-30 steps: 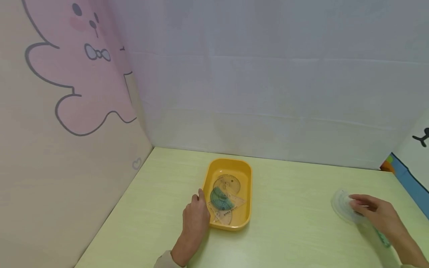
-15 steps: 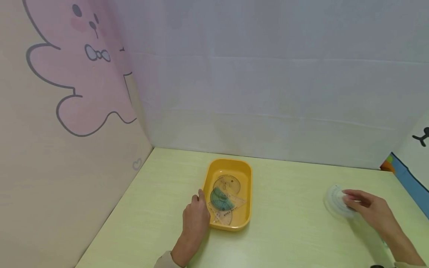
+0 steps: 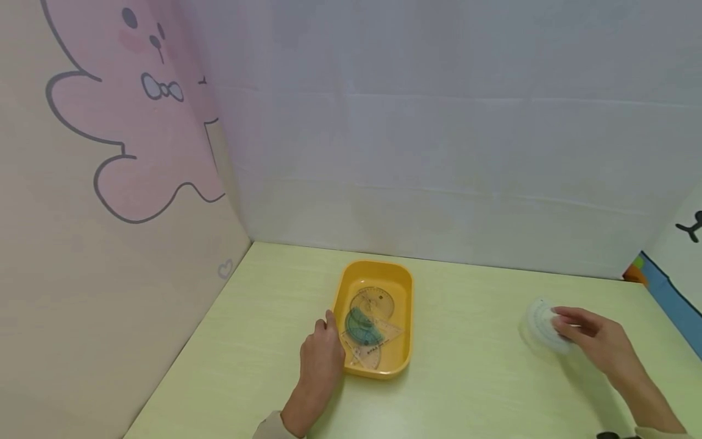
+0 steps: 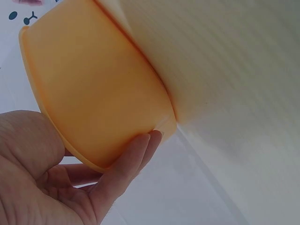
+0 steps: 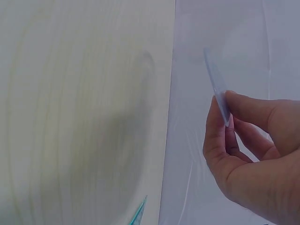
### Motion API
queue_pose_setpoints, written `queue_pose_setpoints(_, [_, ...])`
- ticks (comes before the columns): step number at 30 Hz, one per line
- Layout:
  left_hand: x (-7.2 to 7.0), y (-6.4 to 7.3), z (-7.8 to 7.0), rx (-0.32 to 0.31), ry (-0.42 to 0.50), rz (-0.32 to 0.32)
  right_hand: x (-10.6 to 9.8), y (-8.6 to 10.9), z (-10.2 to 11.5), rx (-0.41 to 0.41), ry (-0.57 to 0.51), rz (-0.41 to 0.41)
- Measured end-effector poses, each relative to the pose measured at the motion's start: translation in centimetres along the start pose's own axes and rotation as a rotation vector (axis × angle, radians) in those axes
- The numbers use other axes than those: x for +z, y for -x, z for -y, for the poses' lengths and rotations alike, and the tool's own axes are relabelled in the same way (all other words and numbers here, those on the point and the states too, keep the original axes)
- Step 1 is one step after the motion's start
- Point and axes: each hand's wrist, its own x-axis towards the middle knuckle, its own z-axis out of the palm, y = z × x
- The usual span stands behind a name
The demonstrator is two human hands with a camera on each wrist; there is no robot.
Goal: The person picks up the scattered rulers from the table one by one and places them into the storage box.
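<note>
My right hand (image 3: 600,344) pinches a clear, pale protractor (image 3: 544,328) between thumb and fingers, above the right side of the table. In the right wrist view the protractor (image 5: 216,84) shows edge-on, tilted. My left hand (image 3: 322,353) grips the left side of a yellow plastic tray (image 3: 407,350); the left wrist view has its fingers (image 4: 123,174) against the tray's outer wall (image 4: 98,79). Inside the tray lie a round clear protractor (image 3: 378,300), a teal protractor (image 3: 363,329), a clear set square (image 3: 390,331) and another clear protractor (image 3: 372,358), overlapping.
A green pointed tip (image 5: 138,213) of something lies on the table at the bottom of the right wrist view; my right arm hides it in the head view. A white back wall (image 3: 439,152) and a left panel with a pink bear (image 3: 159,140) bound the pale green table (image 3: 466,390).
My right hand has lifted the protractor and moved left with it, away from the green piece on the table. My left hand and the tray have stayed in place.
</note>
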Motion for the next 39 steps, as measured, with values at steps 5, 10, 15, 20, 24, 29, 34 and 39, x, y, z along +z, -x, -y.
queue_pose_setpoints(5, [0.1, 0.0, 0.0, -0.003, 0.002, 0.005, 0.3, 0.2, 0.5, -0.007, -0.041, -0.007])
queue_pose_setpoints(10, [0.1, -0.1, 0.0, -0.012, -0.001, 0.015, 0.6, 0.2, 1.1, -0.003, -0.074, -0.029])
queue_pose_setpoints(15, [0.1, -0.1, -0.1, -0.021, -0.001, 0.03, 0.9, 0.1, 1.5, 0.013, -0.075, -0.04])
queue_pose_setpoints(20, [0.2, -0.1, -0.1, -0.015, -0.004, 0.023, 1.1, 0.1, 2.0, 0.014, -0.093, -0.037])
queue_pose_setpoints(24, [0.3, -0.1, 0.0, -0.006, -0.008, 0.015, 1.5, 0.3, 2.5, -0.01, -0.138, -0.03])
queue_pose_setpoints(29, [0.3, 0.0, 0.0, 0.001, -0.015, 0.002, 2.1, 0.3, 3.1, -0.038, -0.154, -0.03])
queue_pose_setpoints(34, [0.3, 0.0, 0.0, 0.002, -0.019, -0.007, 2.4, 0.1, 3.4, -0.067, -0.166, -0.03])
queue_pose_setpoints(39, [0.1, 0.0, -0.1, -0.007, -0.027, -0.004, 3.1, -0.2, 4.1, -0.082, -0.162, -0.035])
